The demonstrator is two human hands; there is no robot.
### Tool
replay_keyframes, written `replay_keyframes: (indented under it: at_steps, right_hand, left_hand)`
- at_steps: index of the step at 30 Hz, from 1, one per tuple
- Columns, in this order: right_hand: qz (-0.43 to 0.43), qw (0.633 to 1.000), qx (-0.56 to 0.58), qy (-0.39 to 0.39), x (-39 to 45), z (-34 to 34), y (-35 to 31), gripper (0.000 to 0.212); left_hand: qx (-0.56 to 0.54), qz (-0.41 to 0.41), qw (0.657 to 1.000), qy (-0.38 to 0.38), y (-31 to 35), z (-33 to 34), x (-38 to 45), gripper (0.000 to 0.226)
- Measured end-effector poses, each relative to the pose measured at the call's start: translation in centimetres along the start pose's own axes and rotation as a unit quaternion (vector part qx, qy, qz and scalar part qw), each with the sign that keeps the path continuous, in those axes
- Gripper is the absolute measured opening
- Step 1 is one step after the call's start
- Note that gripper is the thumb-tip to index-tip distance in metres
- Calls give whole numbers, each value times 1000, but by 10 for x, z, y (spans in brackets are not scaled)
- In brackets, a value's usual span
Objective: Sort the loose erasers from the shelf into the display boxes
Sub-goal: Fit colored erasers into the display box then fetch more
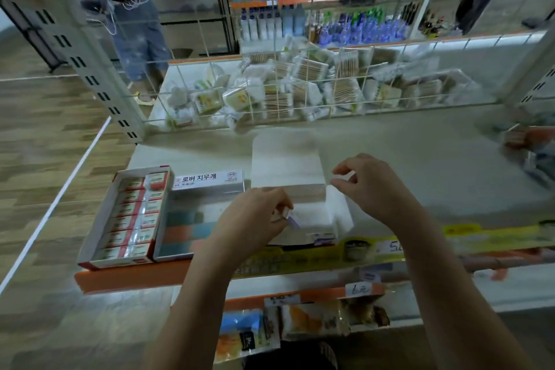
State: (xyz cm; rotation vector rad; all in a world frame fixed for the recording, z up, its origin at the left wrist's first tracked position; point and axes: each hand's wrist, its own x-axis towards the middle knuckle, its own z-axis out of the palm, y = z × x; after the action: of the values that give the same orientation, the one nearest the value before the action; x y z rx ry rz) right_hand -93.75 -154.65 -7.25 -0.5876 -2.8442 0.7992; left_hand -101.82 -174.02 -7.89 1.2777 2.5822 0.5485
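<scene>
Holding a small eraser (pixel 290 217) pinched between thumb and curled fingers, the left hand (pixel 255 219) hangs over the open white box (pixel 315 210) at the shelf front. The piece looks white with a purple-edged sleeve, though blur hides detail. It sits low over the box floor, probably so it can be set flat into a row instead of dropped.

The right hand (pixel 372 186) hovers at the box's far right corner, its fingers bent and thumb tip close to forefinger. It may be pinching the edge of the raised lid flap (pixel 285 156) or a clear wrapper; I cannot tell whether it holds anything. Keeping a hand there would steady the light box while the other loads it.

One more purple-banded eraser (pixel 323 238) already lies inside at the near wall, so filling has only begun here.

To the left, the red box (pixel 120 219) is packed with two neat columns of red-and-white erasers, and seems finished. Between them, the middle box (pixel 186 225) shows layers of teal and orange erasers, its lid standing upright so the printed label faces the aisle.

All three boxes line the shelf's front lip (pixel 330 252), touching side by side, within easy reach and facing shoppers. Behind the wire mesh (pixel 300 93) lie bagged cotton swabs (pixel 315 81), apart from this work.
</scene>
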Motion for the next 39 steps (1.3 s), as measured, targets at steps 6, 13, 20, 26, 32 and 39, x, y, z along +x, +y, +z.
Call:
replay_keyframes:
  at_steps: [6, 13, 20, 26, 32, 39]
  right_hand:
    - [-8, 998, 6, -61, 1, 4, 10, 25]
    - [-16, 994, 13, -103, 3, 6, 17, 25]
    - [-19, 994, 26, -102, 2, 6, 18, 24]
    - [-15, 996, 35, -83, -2, 6, 15, 21]
    - [-4, 998, 27, -59, -5, 8, 9, 24]
    - [17, 999, -33, -40, -11, 16, -6, 25]
  left_hand:
    - [27, -63, 997, -33, 15, 13, -2, 20]
    - [-17, -124, 991, -51, 22, 16, -6, 15]
    - [1, -130, 988, -85, 19, 16, -9, 20]
    - [-46, -102, 984, -136, 12, 16, -7, 16]
    - [-26, -80, 991, -105, 12, 20, 2, 4]
    - [23, -37, 988, -148, 10, 19, 17, 5]
